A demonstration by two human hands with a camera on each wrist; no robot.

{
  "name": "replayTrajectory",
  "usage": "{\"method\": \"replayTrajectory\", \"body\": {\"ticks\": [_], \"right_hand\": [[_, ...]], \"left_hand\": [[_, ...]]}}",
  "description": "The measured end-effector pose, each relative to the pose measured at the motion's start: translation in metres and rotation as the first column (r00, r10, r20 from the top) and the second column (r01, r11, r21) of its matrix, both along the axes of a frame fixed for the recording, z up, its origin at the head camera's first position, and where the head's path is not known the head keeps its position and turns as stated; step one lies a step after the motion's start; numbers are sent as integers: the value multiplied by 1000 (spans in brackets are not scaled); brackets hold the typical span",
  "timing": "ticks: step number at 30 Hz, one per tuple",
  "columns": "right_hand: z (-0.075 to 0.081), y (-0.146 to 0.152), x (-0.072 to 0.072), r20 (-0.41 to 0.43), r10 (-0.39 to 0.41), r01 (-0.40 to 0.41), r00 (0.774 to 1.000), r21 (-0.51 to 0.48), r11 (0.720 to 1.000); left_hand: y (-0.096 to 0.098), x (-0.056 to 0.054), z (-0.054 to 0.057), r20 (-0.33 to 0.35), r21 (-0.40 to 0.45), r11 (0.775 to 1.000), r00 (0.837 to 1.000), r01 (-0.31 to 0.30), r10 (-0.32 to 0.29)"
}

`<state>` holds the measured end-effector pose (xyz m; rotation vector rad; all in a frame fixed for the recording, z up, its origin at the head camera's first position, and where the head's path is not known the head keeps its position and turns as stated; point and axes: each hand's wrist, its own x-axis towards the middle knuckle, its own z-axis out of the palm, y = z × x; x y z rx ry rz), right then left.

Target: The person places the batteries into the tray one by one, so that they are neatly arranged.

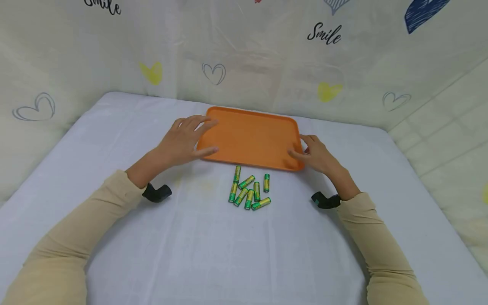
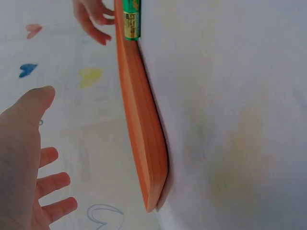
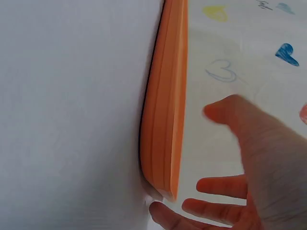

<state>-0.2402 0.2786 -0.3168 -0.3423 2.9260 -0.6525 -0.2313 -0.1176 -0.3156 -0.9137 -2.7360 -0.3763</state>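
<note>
An orange tray (image 1: 249,137) lies flat near the far edge of the table. My left hand (image 1: 184,140) hovers over its left end, thumb and fingers spread, holding nothing; the left wrist view shows the fingers apart from the tray's side wall (image 2: 144,129). At the right end is my right hand (image 1: 314,153), its thumb over the rim and its fingers just outside the right side. In the right wrist view its thumb and fingers stand apart, near the tray's corner (image 3: 160,158). Several green and yellow batteries (image 1: 249,199) lie loosely grouped in front of the tray.
A white cloth (image 1: 228,262) covers the table. Behind it hangs a pale curtain (image 1: 251,51) printed with hearts and the word Smile. Black wrist mounts (image 1: 157,193) sit at both wrists, close over the cloth.
</note>
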Motion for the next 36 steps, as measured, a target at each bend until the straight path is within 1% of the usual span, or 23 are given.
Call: {"method": "replayTrajectory", "body": {"ticks": [5, 8, 12, 14, 16, 19, 22, 25, 27, 29, 33, 36], "right_hand": [[-5, 1, -3, -43, 29, -28, 999, 23, 999], [-7, 3, -4, -71, 31, -30, 997, 19, 999], [-11, 6, -5, -103, 24, -27, 994, -22, 999], [-13, 8, -5, -118, 20, -26, 993, -49, 998], [-15, 9, -6, -127, 11, -21, 992, -77, 997], [-16, 11, -6, -130, -1, -14, 991, -111, 994], [-15, 13, -6, -115, -14, -1, 993, -129, 992], [-15, 13, -7, -96, -24, 11, 995, -136, 991], [-15, 14, -7, -86, -28, 16, 996, -138, 990], [-15, 14, -8, -70, -34, 23, 997, -143, 989], [-14, 13, -8, -12, -61, 58, 998, -163, 985], [-14, 13, -8, 20, -78, 80, 997, -175, 981]], "left_hand": [[4, 7, -2, -1, 31, 999, 999, 33, -33], [7, 10, -3, -15, 41, 998, 999, 51, -50], [10, 12, -6, -37, 52, 996, 997, 73, -72], [11, 13, -8, -33, 64, 995, 996, 83, -81], [13, 16, -9, -13, 91, 991, 995, 96, -95], [16, 20, -10, 57, 143, 983, 991, 115, -124], [21, 27, -9, 142, 182, 975, 978, 125, -152], [25, 35, -7, 198, 190, 973, 965, 133, -170], [28, 39, -6, 210, 187, 971, 960, 148, -187], [31, 42, -6, 207, 182, 969, 957, 167, -203], [36, 47, -6, 211, 180, 963, 948, 202, -238], [40, 50, -7, 232, 187, 956, 936, 224, -264]]}}
